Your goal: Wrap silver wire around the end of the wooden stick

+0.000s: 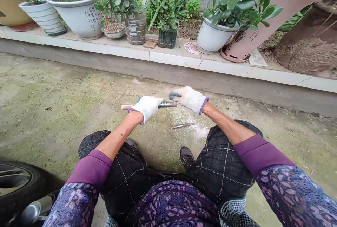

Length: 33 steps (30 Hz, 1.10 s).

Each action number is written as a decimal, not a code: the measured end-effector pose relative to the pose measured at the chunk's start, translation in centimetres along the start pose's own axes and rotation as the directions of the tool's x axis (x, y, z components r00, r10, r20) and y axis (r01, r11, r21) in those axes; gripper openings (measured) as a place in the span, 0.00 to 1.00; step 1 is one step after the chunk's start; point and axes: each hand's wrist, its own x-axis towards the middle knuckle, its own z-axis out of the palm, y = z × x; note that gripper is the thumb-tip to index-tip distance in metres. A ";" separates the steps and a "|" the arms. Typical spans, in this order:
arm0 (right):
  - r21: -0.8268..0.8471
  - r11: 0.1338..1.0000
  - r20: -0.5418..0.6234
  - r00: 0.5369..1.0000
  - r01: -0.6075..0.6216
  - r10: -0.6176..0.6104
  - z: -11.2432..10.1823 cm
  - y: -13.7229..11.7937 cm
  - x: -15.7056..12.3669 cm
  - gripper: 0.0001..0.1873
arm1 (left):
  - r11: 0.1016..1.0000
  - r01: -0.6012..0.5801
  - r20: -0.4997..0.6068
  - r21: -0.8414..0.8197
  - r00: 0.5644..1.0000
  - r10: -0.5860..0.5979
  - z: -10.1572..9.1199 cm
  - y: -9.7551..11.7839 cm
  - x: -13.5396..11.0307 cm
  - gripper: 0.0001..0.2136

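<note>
Both of my hands wear white work gloves. My left hand (146,106) is closed round a tool with a wooden handle (126,106) that sticks out to the left. The tool's dark metal shaft (167,104) runs right from that fist. My right hand (188,98) is closed at the shaft's far end, fingertips curled over it. A second thin metal piece (182,125) lies on the concrete below my hands, amid pale dust (196,130). I sit or squat with my knees apart and my shoes (186,156) on the ground.
A raised ledge (173,58) runs across the back with several potted plants: a white pot (80,18), a dark pot (167,36), another white pot (212,37), and a leaning pink pot (252,33). A vehicle tyre (15,185) stands at the lower left.
</note>
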 end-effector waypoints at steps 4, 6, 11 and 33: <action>0.388 0.921 -0.015 0.999 -0.042 0.051 0.2 0.0 0.2 0.11 | 0.987 -0.020 -0.044 -0.162 0.999 0.013 0.2 -0.2 0.0 0.11; 0.537 0.831 0.033 0.988 -0.144 0.150 0.3 -0.8 0.1 0.11 | 0.969 -0.037 -0.096 -0.243 0.995 0.014 0.2 -0.2 0.0 0.13; 0.519 0.832 0.047 0.979 -0.195 0.200 1.8 -2.5 -0.2 0.11 | 0.949 0.067 -0.157 -0.308 0.980 -0.121 0.1 -1.0 0.5 0.14; 0.202 0.979 0.056 0.998 -0.022 0.011 2.7 -0.9 -0.3 0.14 | 0.982 0.081 -0.112 -0.173 0.988 -0.102 -0.3 -0.9 0.5 0.14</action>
